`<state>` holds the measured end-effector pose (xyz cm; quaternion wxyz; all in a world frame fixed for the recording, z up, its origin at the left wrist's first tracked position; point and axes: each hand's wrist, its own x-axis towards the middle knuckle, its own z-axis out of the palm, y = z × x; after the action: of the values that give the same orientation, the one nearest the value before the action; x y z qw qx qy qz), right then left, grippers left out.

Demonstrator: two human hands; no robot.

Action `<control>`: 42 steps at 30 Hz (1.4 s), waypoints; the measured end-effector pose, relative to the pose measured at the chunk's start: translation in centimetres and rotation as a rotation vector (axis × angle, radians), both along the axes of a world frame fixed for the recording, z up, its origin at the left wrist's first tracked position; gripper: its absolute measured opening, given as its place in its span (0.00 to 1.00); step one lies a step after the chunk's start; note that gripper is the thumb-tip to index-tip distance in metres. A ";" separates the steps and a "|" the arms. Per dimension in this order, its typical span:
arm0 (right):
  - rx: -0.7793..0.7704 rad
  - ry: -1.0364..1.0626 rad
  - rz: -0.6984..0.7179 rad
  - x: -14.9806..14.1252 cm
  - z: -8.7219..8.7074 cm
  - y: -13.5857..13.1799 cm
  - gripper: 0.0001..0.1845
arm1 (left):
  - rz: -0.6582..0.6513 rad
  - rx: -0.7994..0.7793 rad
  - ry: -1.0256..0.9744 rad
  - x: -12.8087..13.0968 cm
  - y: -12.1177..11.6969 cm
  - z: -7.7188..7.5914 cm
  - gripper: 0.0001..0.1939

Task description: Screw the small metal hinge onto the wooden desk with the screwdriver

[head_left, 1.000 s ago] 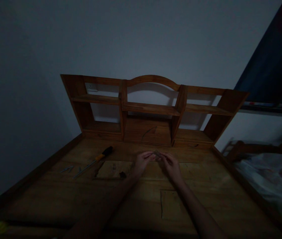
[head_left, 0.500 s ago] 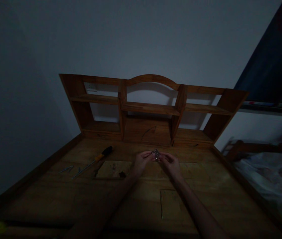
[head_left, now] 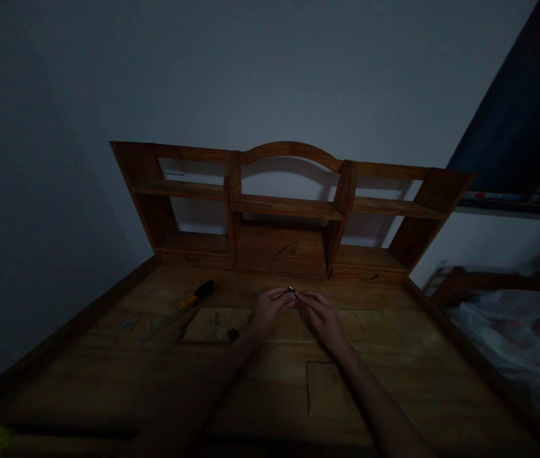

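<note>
The room is dim. My left hand (head_left: 270, 308) and my right hand (head_left: 321, 316) meet above the middle of a wooden desk (head_left: 107, 375). Both pinch a small shiny metal piece (head_left: 292, 291), which looks like a hinge, between their fingertips. The piece is held a little above the desktop, in front of the hutch. A small square wooden panel (head_left: 215, 325) lies just left of my left hand. Another pale wooden rectangle (head_left: 327, 389) lies between my forearms, nearer to me.
A screwdriver (head_left: 177, 310) with a yellow and black handle lies on the desk to the left, with some screws (head_left: 126, 326) beside it. A wooden hutch (head_left: 289, 210) with shelves stands at the back against the wall. A bed (head_left: 512, 337) is on the right.
The metal piece has turned in my fingers and now shows only a small glint. Both hands have shifted slightly left and closer together.
</note>
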<state>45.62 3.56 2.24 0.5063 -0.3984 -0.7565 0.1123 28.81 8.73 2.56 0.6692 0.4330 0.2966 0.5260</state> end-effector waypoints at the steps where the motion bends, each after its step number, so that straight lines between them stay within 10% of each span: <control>1: 0.007 -0.007 0.000 0.1 0.0 0.0 0.22 | -0.007 0.001 -0.003 0.0 0.1 -0.1 0.24; 42: 0.025 -0.066 -0.085 -0.6 -0.4 -0.2 0.19 | -0.020 0.043 0.014 -0.1 0.4 -0.9 0.25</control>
<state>44.99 3.31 1.82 0.4902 -0.4272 -0.7567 0.0682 28.74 9.14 1.64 0.6629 0.4541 0.2855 0.5224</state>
